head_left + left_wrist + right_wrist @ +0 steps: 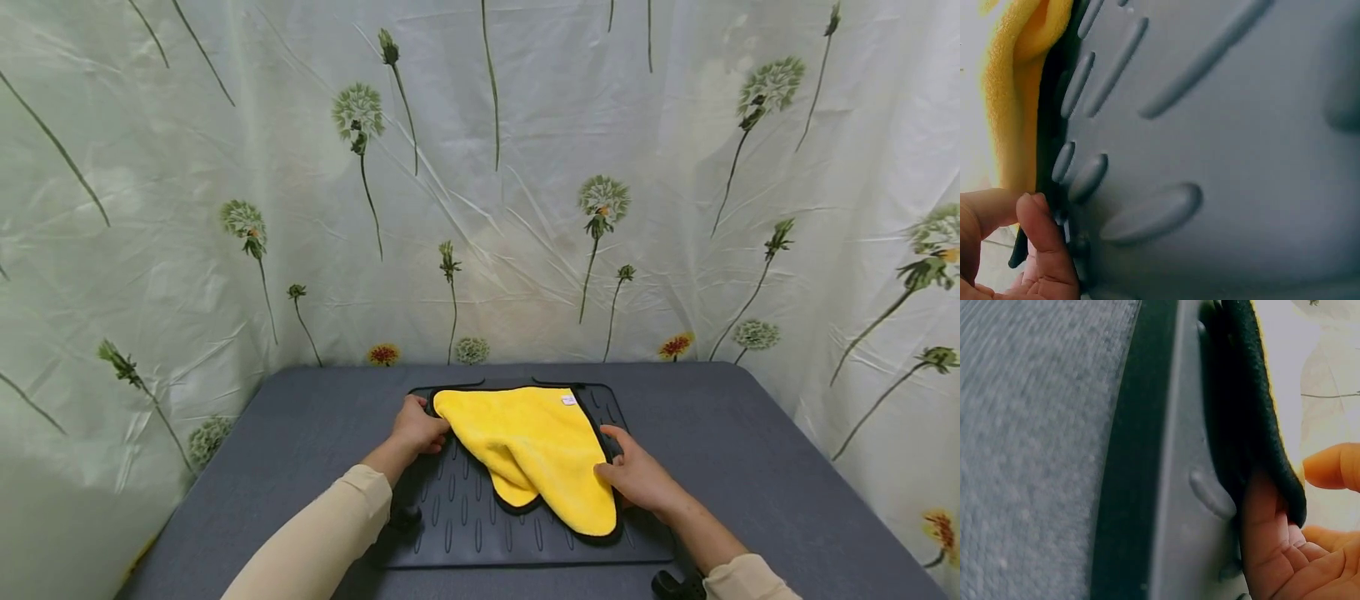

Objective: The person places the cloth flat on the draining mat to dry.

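Observation:
A yellow towel [532, 433] with black edging and a small white label lies partly folded over a dark ribbed mat [465, 533]. My left hand [420, 427] pinches its left corner between thumb and fingers. In the left wrist view, the towel [1004, 100] rises beside the mat from those fingertips, and the left hand [1041, 250] is close to the mat's surface. On the right, my right hand [641, 475] holds the towel's edge, thumb over the yellow side. In the right wrist view, fingers of the right hand [1285, 556] reach beneath the black edging.
The mat lies on a dark grey table [322, 442]. Two small black objects, one by the mat's left side [406, 517] and one near its lower right corner [675, 585], are partly hidden by the arms. A dandelion-print curtain [525, 275] hangs behind the table.

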The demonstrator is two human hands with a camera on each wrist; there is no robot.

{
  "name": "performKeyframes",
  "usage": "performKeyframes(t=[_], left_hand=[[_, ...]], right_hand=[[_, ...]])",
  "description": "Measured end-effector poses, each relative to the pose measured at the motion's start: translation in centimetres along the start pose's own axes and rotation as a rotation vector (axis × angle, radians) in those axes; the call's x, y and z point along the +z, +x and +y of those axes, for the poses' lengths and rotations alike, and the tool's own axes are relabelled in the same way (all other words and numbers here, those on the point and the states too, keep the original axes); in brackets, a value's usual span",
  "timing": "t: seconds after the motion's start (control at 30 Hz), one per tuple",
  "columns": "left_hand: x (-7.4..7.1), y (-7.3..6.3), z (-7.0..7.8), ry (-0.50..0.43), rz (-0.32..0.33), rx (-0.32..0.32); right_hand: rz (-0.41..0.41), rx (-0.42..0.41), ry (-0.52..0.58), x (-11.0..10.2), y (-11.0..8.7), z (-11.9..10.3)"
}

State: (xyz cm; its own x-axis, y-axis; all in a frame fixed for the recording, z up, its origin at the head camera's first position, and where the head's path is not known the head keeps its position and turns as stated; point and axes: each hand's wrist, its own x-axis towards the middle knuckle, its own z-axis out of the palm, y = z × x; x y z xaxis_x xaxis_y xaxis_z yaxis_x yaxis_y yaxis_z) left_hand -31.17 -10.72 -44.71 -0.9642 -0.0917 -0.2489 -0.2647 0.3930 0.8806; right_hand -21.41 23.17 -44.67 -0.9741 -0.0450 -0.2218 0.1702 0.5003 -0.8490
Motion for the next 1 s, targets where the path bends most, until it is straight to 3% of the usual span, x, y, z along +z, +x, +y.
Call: performKeyframes(t=[0.27, 0.57, 0.67, 0.83, 1.0], left_hand=[[-1.0, 0.5, 0.5, 0.001, 0.001, -0.005], [-2.6, 0.9, 0.8, -0.045, 0.003, -0.028], [-2.4, 0.8, 0.6, -0.068, -0.018, -0.036], [-1.4, 0.2, 0.1, -0.14, -0.105, -0.033], [-0.2, -0.9, 0.0, -0.159, -0.181, 0.036]], right_hand=[[-0.017, -0.027, 0.018, -0.5, -0.1, 0.2], [0.042, -0.015, -0.015, -1.2, -0.2, 0.2], [0.058, -0.004, -0.026, -1.2, -0.1, 0.3], [0.045, 0.006, -0.033, -1.1, -0.2, 0.5], [0.013, 0.032, -0.017, -1.2, -0.4, 0.3]])
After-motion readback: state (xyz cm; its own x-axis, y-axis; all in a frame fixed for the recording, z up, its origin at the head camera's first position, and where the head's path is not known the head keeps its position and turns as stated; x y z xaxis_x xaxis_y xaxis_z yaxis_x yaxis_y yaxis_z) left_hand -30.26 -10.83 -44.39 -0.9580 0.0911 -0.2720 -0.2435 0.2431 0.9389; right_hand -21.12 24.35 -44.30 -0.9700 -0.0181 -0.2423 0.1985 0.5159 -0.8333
